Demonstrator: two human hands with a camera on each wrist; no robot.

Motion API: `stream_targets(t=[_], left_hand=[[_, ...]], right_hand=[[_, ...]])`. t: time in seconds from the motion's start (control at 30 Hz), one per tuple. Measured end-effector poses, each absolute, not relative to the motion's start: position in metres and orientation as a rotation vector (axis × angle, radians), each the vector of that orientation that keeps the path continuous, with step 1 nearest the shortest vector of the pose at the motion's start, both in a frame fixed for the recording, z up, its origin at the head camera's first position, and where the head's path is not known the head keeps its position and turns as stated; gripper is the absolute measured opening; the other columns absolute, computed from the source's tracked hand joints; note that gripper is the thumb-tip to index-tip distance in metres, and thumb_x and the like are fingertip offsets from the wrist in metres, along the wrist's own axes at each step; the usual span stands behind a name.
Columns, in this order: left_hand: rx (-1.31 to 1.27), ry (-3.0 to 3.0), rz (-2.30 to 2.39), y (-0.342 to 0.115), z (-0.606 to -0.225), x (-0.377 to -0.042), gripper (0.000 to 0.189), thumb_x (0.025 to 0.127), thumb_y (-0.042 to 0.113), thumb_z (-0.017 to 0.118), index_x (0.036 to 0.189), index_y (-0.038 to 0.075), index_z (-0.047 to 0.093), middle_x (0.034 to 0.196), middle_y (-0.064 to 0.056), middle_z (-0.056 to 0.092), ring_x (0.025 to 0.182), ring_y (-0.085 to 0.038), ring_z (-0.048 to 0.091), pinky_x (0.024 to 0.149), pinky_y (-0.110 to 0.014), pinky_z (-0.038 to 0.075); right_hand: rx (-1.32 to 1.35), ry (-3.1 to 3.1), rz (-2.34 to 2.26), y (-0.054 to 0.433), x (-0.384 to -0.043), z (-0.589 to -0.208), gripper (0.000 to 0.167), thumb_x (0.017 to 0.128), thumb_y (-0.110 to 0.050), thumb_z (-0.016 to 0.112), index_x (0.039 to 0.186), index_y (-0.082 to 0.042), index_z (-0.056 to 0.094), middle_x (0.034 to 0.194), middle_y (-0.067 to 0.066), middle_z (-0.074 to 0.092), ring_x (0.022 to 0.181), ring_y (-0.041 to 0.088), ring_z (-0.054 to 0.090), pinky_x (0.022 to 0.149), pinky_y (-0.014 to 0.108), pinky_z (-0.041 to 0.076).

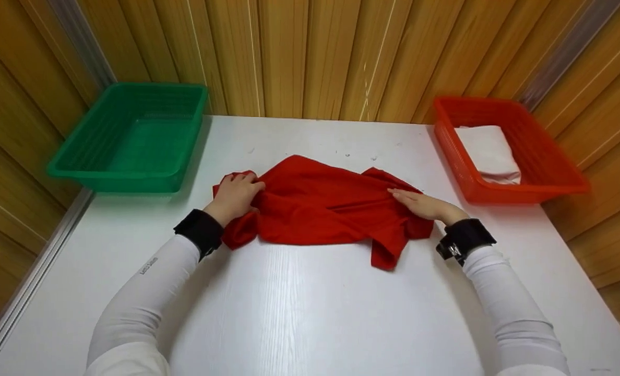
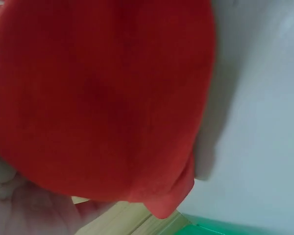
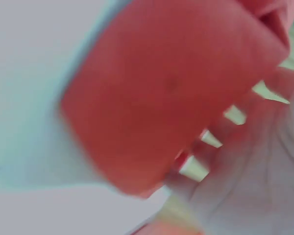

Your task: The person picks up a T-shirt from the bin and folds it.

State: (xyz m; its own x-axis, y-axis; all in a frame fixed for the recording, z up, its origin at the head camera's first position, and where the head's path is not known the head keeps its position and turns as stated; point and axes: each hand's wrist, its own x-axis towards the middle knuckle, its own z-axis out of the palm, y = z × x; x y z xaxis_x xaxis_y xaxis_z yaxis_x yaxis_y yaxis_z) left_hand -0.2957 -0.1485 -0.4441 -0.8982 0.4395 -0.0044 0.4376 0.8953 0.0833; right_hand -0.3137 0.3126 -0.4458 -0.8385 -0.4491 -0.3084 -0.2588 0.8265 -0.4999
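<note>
A crumpled red shirt (image 1: 315, 209) lies across the white table, one sleeve sticking out toward the near right. My left hand (image 1: 235, 196) rests on the shirt's left end, its fingers spread and slightly bent over the cloth. In the left wrist view the red cloth hides most of that hand's fingers; part of the palm (image 2: 29, 210) shows at lower left. With straight fingers, my right hand (image 1: 419, 203) touches the shirt's right end. The right wrist view shows those fingers spread, their tips hidden behind the red cloth (image 3: 171, 98).
At the back left stands an empty green basket (image 1: 127, 180). A red basket (image 1: 529, 193) at the back right holds a folded white cloth (image 1: 487, 151). Wood-patterned panels (image 1: 331, 57) wall the table's back and sides. The white tabletop (image 1: 310, 308) extends in front of the shirt.
</note>
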Motion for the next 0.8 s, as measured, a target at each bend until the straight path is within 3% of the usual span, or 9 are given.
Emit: stream_targets(t=[0.13,0.27,0.5,0.63,0.7,0.8], left_hand=[[0.831,3.112,0.004,-0.149,-0.447,-0.293,0.035,0.084,0.022,0.083,0.116,0.012,0.075,0.12,-0.019,0.067,0.117,-0.042,0.063,0.104,-0.06,0.052],[0.932,3.186,0.034,-0.154,-0.444,-0.288,0.018,0.085,0.019,0.082,0.102,0.012,0.078,0.107,-0.015,0.072,0.104,-0.038,0.066,0.097,-0.055,0.057],[1.078,3.261,0.413,-0.166,-0.411,-0.265,0.008,0.087,0.013,0.078,0.087,0.01,0.071,0.076,-0.009,0.073,0.071,-0.027,0.062,0.065,-0.04,0.057],[1.124,3.025,0.466,-0.165,-0.391,-0.239,0.015,0.084,0.011,0.073,0.073,0.013,0.062,0.059,0.0,0.052,0.058,-0.016,0.046,0.055,-0.029,0.042],[1.054,2.872,0.416,-0.162,-0.389,-0.225,0.016,0.083,0.013,0.072,0.071,0.015,0.061,0.059,0.004,0.045,0.058,-0.013,0.042,0.057,-0.026,0.037],[0.914,2.703,0.311,-0.158,-0.398,-0.208,0.011,0.082,0.018,0.073,0.074,0.016,0.067,0.062,0.005,0.048,0.063,-0.013,0.044,0.061,-0.027,0.038]], right_hand=[[-0.536,2.685,-0.749,0.328,-0.308,-0.451,0.049,0.11,-0.026,0.043,0.152,-0.002,0.046,0.157,0.029,0.045,0.147,0.049,0.039,0.124,0.064,0.027],[-0.653,2.713,-0.686,0.338,-0.296,-0.453,0.043,0.095,-0.009,0.064,0.137,0.001,0.062,0.143,0.029,0.058,0.132,0.049,0.052,0.115,0.065,0.039],[-0.787,2.771,-0.565,0.341,-0.284,-0.46,0.033,0.085,0.002,0.068,0.118,0.0,0.074,0.127,0.024,0.066,0.123,0.047,0.059,0.108,0.062,0.047],[-0.775,2.721,-0.545,0.344,-0.278,-0.454,0.04,0.083,0.005,0.067,0.122,-0.001,0.071,0.132,0.026,0.064,0.125,0.047,0.057,0.107,0.06,0.048],[-0.734,2.654,-0.558,0.346,-0.275,-0.448,0.049,0.082,0.005,0.069,0.13,0.0,0.066,0.137,0.027,0.06,0.108,0.042,0.063,0.095,0.05,0.056],[-0.643,2.537,-0.585,0.346,-0.27,-0.44,0.069,0.08,0.002,0.075,0.146,0.0,0.051,0.143,0.03,0.05,0.084,0.031,0.063,0.08,0.037,0.056]])
